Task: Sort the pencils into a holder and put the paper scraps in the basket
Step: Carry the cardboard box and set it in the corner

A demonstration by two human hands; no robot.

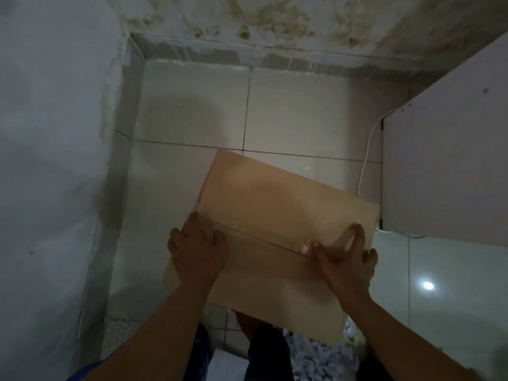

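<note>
A cardboard box (pixel 277 229) is held above the tiled floor (pixel 192 111), tilted; the left hand (pixel 199 247) lies spread flat on its top near the left edge; the right hand (pixel 345 257) grips its right edge, fingers curled; paper scraps (pixel 316 358) lie below by the person's legs; a white cabinet (pixel 445 166) stands right.
</note>
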